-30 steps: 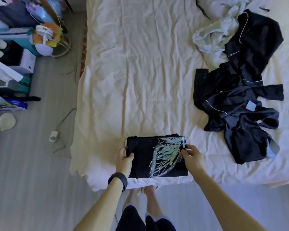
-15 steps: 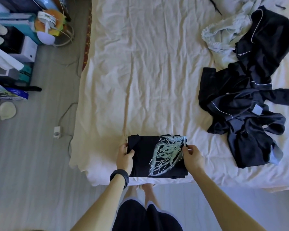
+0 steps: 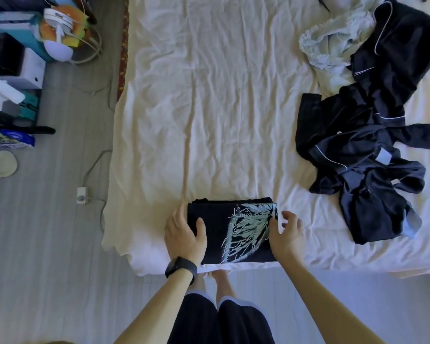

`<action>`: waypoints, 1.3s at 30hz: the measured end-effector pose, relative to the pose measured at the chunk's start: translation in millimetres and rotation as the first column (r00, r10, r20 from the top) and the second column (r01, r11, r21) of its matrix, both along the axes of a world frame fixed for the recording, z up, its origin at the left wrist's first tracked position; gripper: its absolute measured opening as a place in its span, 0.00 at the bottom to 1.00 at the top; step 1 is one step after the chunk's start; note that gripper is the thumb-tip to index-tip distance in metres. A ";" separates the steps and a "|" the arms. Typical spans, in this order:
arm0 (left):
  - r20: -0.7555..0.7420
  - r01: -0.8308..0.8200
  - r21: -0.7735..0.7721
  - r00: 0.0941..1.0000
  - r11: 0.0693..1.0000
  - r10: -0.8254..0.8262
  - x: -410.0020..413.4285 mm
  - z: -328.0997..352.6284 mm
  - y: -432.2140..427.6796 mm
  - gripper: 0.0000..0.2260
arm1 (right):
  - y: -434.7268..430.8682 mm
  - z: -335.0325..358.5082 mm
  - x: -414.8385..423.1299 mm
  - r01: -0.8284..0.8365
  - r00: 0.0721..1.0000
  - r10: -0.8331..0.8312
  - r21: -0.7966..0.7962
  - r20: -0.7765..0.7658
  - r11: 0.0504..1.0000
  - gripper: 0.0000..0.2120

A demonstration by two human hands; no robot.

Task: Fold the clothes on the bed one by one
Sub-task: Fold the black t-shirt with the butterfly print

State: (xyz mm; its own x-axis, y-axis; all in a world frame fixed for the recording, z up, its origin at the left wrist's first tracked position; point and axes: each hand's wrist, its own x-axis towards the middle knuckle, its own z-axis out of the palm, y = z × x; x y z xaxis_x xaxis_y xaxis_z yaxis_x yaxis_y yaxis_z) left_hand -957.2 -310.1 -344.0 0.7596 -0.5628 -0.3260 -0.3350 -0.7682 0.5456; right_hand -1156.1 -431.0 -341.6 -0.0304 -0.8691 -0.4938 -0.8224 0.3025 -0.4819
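The left hand (image 3: pixel 185 234) clasps the left edge of the folded black T-shirt with a pale teal wing print (image 3: pixel 219 242). Its thumb lies on top of the cloth and its fingers run along the side. A black wristband (image 3: pixel 180 266) sits on that wrist. The right hand (image 3: pixel 287 234) is at the opposite edge, with its thumb on the printed corner and its fingers curled just beside the fold. A strip of sheet shows between those fingers and the shirt, so I cannot tell whether this grip actually pinches the cloth.

The shirt lies between the two grips as a compact rectangle, at the near edge of the bed with the wrinkled cream sheet (image 3: pixel 209 108).

Well apart from the right grip, farther up the bed, lies a loose heap of dark navy garments with white piping (image 3: pixel 365 157). Beyond that is a crumpled pale grey-green garment (image 3: pixel 333 40). Neither is folded.

The step in hand looks like squaring off or lifting the finished shirt. The next move probably calls for an even hold on both edges so the layers stay together. The shirt can then be set aside in the bare stretch beyond the left grip before the navy heap is reached for.
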 end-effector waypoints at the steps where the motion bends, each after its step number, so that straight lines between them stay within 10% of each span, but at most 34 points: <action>1: 0.146 0.155 -0.003 0.977 0.988 -0.153 -2.2 1.5 1.0 0.27 | 7.4 -0.1 2.6 -0.098 0.994 0.089 -0.158 -0.063 0.983 0.19; 4: 0.229 0.538 0.089 0.808 0.838 -0.543 -13.3 -9.2 4.1 0.31 | 29.1 -4.1 15.2 -0.453 0.892 0.402 -0.381 -0.209 0.806 0.25; 8: 0.181 0.678 0.179 0.689 0.713 -0.701 -21.2 -37.6 7.1 0.32 | 38.8 -32.9 23.9 -0.679 0.732 0.623 -0.225 -0.276 0.698 0.27; 28: 0.304 0.690 0.219 0.624 0.690 -0.720 -21.2 -138.2 1.4 0.36 | 28.3 -149.7 4.9 -0.672 0.740 0.592 -0.370 -0.320 0.641 0.30; 39: 0.005 0.697 0.396 0.649 0.598 -0.760 -8.8 -43.0 -21.7 0.33 | 11.4 -42.4 29.7 -0.711 0.650 0.717 0.129 -0.253 0.691 0.28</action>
